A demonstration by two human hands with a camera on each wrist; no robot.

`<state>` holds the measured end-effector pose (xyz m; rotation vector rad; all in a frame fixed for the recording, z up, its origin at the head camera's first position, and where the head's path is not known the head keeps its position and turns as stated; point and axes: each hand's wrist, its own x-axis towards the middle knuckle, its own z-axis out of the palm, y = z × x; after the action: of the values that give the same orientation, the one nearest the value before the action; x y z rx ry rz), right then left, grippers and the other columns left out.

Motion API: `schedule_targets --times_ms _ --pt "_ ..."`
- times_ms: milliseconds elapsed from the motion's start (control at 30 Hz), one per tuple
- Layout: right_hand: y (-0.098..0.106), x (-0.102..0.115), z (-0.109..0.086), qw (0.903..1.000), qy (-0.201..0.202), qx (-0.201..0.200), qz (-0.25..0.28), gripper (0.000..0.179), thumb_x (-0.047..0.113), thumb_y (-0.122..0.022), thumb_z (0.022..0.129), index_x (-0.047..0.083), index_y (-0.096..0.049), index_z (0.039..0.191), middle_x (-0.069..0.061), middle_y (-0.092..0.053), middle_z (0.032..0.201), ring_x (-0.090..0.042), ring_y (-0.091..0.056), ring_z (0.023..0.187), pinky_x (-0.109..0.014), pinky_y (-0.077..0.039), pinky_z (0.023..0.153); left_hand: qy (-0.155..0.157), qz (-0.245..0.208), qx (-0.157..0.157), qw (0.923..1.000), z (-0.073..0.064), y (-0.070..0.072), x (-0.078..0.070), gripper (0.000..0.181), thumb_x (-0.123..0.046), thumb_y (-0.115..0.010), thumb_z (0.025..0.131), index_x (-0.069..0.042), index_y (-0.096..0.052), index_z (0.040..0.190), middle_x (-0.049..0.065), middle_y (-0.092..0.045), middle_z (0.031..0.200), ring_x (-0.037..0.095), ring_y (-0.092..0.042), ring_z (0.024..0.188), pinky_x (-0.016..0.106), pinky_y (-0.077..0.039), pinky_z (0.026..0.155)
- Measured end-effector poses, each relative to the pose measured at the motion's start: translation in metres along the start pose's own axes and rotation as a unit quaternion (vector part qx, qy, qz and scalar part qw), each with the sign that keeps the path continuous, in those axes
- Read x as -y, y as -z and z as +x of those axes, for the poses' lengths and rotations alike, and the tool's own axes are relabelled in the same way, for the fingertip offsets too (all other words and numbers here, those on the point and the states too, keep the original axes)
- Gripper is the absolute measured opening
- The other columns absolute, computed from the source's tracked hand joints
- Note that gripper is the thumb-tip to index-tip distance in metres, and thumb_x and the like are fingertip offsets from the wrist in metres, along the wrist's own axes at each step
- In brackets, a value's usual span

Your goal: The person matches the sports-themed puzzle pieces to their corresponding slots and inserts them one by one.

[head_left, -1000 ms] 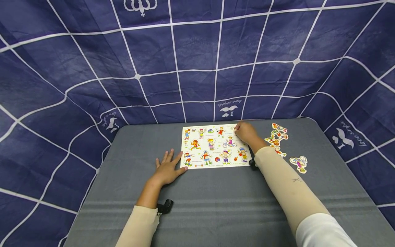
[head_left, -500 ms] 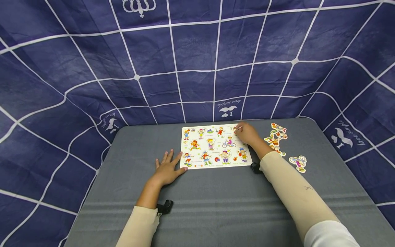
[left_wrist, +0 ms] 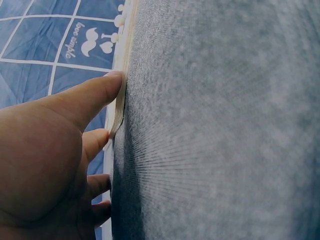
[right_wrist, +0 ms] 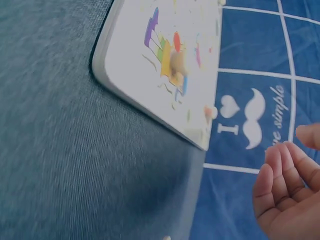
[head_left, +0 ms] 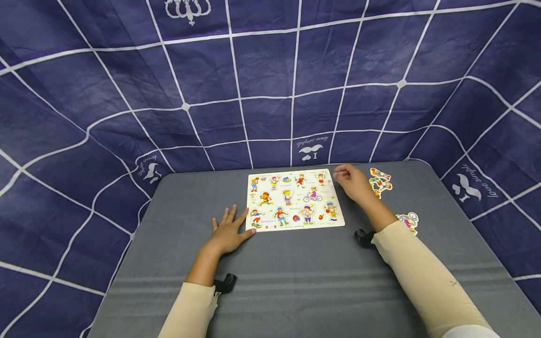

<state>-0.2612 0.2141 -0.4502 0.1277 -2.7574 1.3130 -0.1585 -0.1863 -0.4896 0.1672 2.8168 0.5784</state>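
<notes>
Head view is showing the picture board (head_left: 277, 199) lying flat on the grey table (head_left: 291, 281), with figures (head_left: 288, 197) spreading over it in rows of 4, 3 and 4; the left hand (head_left: 227, 234) is resting at the board's near left corner, its fingers spreading straight and its thumb touching the edge; the right hand (head_left: 352, 183) is hovering just right of the board's far right corner, apart from it, its fingers curling loosely and holding nothing; loose pieces (head_left: 382, 183) are lying close together farther right of the board; 1 bicycle piece (head_left: 409, 220) is lying apart, level with the board's near right corner, partly hiding behind the right sleeve (head_left: 427, 272); knobs (left_wrist: 119, 20) are standing out from the board's face; for good handling, I am judging that the left hand should be bracing lightly, the right pinching 1 piece at a time and lifting straight up, so neighbours are not shifting.
</notes>
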Motion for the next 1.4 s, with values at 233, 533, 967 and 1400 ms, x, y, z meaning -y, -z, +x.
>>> schedule_targets --times_ms 233,533,967,1400 --pt "0.018 -0.003 -0.023 0.9986 0.007 -0.050 0.016 0.035 0.031 -0.059 0.101 0.003 -0.066 0.121 -0.012 -0.067 0.107 -0.004 -0.055 0.085 -0.016 -0.043 0.073 -0.002 -0.007 -0.005 1.0000 -0.002 0.002 -0.002 0.078 -0.058 -0.059 0.096 -0.028 -0.029 0.161 0.017 -0.009 0.171 0.041 0.000 0.158 0.077 0.003 0.117" --pt "0.045 -0.017 -0.058 0.9978 0.017 -0.063 0.011 0.035 0.031 -0.060 0.102 0.002 -0.067 0.120 -0.006 -0.067 0.102 0.007 -0.055 0.080 -0.010 -0.044 0.069 0.000 -0.002 -0.004 1.0000 0.000 -0.001 0.000 0.078 -0.059 -0.058 0.096 -0.029 -0.027 0.161 0.016 -0.008 0.171 0.040 0.001 0.158 0.076 0.004 0.117" --pt "0.083 -0.060 -0.101 0.9965 0.005 -0.081 0.018 0.032 0.020 -0.062 0.100 -0.003 -0.065 0.122 0.028 -0.058 0.088 0.014 -0.055 0.077 -0.008 -0.044 0.066 0.002 -0.006 -0.003 1.0000 -0.002 0.001 -0.002 0.078 -0.059 -0.058 0.096 -0.029 -0.028 0.161 0.016 -0.008 0.171 0.041 0.001 0.158 0.075 0.004 0.118" --pt "0.113 -0.107 -0.126 0.9960 0.023 -0.064 -0.058 0.022 0.005 -0.064 0.094 -0.010 -0.067 0.110 0.012 -0.067 0.085 0.019 -0.051 0.071 -0.009 -0.041 0.060 0.004 -0.006 0.002 1.0000 -0.002 0.001 -0.004 0.078 -0.058 -0.059 0.096 -0.028 -0.028 0.161 0.017 -0.008 0.171 0.041 0.001 0.158 0.076 0.004 0.117"
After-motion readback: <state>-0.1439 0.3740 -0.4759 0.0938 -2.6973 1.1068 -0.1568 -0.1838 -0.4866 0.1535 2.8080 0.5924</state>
